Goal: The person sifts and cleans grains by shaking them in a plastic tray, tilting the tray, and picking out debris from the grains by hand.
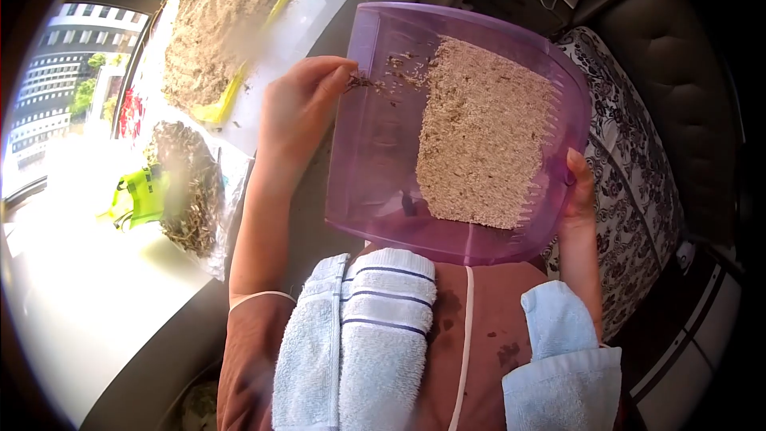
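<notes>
A see-through purple plastic tray (383, 168) is held up in front of my body, tilted. Small pale tan grains (487, 136) cover its right part in a layer, with dark specks among them. Closed in a pinch over the tray's upper left edge, my left hand (307, 100) has dark dry bits (363, 82) at its fingertips. More loose dark bits (403, 72) lie between that hand and the grains. My right hand (580, 187) grips the tray's right rim, its thumb showing and the other fingers hidden beneath.
On the windowsill at left lie a yellow-edged bag spread with brown material (215, 32) and a clear bag of dark dried pieces (191, 191). Light blue towels (387, 327) hang at my front. A patterned cushion (630, 175) and dark padded seat (686, 96) are at right.
</notes>
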{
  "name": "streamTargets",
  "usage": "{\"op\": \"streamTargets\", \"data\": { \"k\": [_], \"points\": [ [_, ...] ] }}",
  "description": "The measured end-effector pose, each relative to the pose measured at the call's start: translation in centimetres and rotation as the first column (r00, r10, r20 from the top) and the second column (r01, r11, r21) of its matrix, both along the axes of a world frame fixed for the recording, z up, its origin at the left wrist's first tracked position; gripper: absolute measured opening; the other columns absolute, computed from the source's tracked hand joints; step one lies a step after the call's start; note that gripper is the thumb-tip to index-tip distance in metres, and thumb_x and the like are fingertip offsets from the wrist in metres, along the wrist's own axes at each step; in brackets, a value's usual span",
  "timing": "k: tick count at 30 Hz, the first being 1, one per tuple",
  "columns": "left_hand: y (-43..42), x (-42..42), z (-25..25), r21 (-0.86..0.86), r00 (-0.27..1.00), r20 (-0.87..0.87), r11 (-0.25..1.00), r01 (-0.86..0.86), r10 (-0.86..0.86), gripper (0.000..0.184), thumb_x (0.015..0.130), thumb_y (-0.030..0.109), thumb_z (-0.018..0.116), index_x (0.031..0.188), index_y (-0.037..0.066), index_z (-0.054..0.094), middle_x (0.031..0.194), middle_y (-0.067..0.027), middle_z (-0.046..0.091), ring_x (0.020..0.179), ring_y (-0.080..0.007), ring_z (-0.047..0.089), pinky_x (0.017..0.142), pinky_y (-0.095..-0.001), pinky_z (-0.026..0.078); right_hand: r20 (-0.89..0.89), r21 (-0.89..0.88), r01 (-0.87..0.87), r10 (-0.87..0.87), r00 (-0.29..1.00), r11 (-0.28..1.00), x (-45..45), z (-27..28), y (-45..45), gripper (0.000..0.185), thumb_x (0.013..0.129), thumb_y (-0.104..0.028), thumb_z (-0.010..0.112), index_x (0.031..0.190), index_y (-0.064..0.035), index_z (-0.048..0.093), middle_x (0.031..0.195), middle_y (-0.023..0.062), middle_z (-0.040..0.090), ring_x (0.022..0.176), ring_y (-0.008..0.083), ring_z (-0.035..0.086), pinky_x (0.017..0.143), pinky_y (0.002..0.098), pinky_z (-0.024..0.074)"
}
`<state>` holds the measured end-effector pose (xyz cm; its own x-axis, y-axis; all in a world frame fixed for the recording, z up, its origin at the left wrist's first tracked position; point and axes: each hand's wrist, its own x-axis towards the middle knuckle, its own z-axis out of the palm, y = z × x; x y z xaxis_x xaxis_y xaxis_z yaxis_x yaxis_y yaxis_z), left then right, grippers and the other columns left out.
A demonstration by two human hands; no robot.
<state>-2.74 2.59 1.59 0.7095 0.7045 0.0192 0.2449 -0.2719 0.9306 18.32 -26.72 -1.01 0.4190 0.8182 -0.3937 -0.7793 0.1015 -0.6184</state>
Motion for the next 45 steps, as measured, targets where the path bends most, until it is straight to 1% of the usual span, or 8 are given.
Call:
{"op": "streamTargets", "data": {
  "k": [3,6,10,17,21,24,27,45],
  "points": [
    [0.4,-0.2,-0.2,-0.233,0.996,0.034,0.97,-0.067,0.077,0.023,0.088,0.011,0.065,0.108,-0.001,0.064,0.102,-0.0061,0.065,0.09,-0.0108,0.061,0.079,-0.0247,0.051,-0.009,-0.012,-0.006,0.006,1.0,1.0,-0.1,0.0,0.1,0.072,0.078,-0.03,0.069,0.135,0.0019,0.039,0.129,0.0156,0.052,0.118,0.0273,0.052,0.103,0.0394,0.0401],
    [0.1,0.5,-1.6,0.109,0.993,0.072,0.989,-0.1,0.092,0.041,0.082,0.019,0.072,0.114,-0.003,0.059,0.104,-0.0096,0.063,0.088,-0.0161,0.063,0.079,-0.0282,0.051,0.044,-0.046,0.007,-0.005,0.999,0.999,-0.1,0.0,0.2,0.078,0.076,-0.032,0.07,0.137,0.0003,0.036,0.13,0.016,0.05,0.119,0.0297,0.051,0.104,0.0424,0.0401],
    [-0.4,1.3,-2.5,-0.246,0.996,0.081,0.969,-0.008,0.029,0.061,0.08,0.02,0.075,0.128,-0.002,0.046,0.106,-0.0097,0.062,0.088,-0.0149,0.063,0.078,-0.0267,0.052,0.034,-0.032,0.0,0.001,0.999,0.999,0.0,-0.4,0.2,0.077,0.076,-0.032,0.07,0.137,-0.0005,0.036,0.13,0.0153,0.05,0.119,0.0295,0.051,0.104,0.0427,0.0398],
    [0.8,-0.5,-5.1,-0.557,0.997,0.0,0.828,-0.06,0.073,0.034,0.095,0.028,0.055,0.112,0.0,0.063,0.11,-0.014,0.063,0.095,-0.0192,0.063,0.079,-0.0315,0.05,0.025,-0.053,0.014,-0.013,1.0,0.998,0.2,-0.6,-0.4,0.073,0.077,-0.03,0.07,0.135,-0.0008,0.039,0.127,0.0152,0.053,0.116,0.0285,0.053,0.102,0.0422,0.0423],
    [2.1,-1.7,-7.5,0.46,0.909,-0.365,0.888,-0.013,0.202,0.034,0.096,0.032,0.052,0.117,0.009,0.063,0.132,-0.0193,0.048,0.123,-0.0297,0.047,0.096,-0.0379,0.043,0.063,-0.139,0.02,-0.012,0.998,0.99,0.7,-1.1,-1.6,0.073,0.076,-0.03,0.071,0.135,0.0001,0.039,0.127,0.0154,0.053,0.117,0.0282,0.053,0.101,0.0424,0.0432],
    [0.6,0.5,-2.9,0.374,0.987,0.008,0.914,-0.154,0.163,0.02,0.088,0.02,0.065,0.105,0.011,0.069,0.119,-0.0109,0.056,0.11,-0.0234,0.055,0.088,-0.032,0.047,0.019,-0.084,0.019,-0.018,1.0,0.996,0.4,-1.0,-1.3,0.068,0.077,-0.028,0.07,0.132,0.0011,0.042,0.125,0.0148,0.055,0.115,0.0265,0.054,0.1,0.0401,0.0441],
    [-0.6,2.0,-1.1,0.65,0.998,-0.057,0.758,0.053,-0.021,0.016,0.08,0.013,0.071,0.096,0.011,0.071,0.102,-0.0052,0.062,0.096,-0.0209,0.059,0.08,-0.0305,0.048,0.029,-0.053,0.018,-0.016,0.999,0.998,0.5,-1.1,-1.0,0.063,0.079,-0.026,0.069,0.129,0.0018,0.045,0.122,0.0141,0.057,0.113,0.025,0.056,0.1,0.0378,0.0448],
    [-1.3,1.1,0.4,0.592,0.925,-0.185,0.714,0.374,-0.331,0.017,0.072,0.003,0.073,0.088,0.007,0.069,0.091,-0.0044,0.063,0.085,-0.0229,0.06,0.073,-0.0326,0.05,0.092,0.005,-0.024,0.024,0.995,1.0,-0.7,1.3,0.4,0.056,0.08,-0.026,0.067,0.124,0.0041,0.049,0.117,0.011,0.06,0.107,0.0193,0.059,0.099,0.0327,0.0441]
  ]
}}
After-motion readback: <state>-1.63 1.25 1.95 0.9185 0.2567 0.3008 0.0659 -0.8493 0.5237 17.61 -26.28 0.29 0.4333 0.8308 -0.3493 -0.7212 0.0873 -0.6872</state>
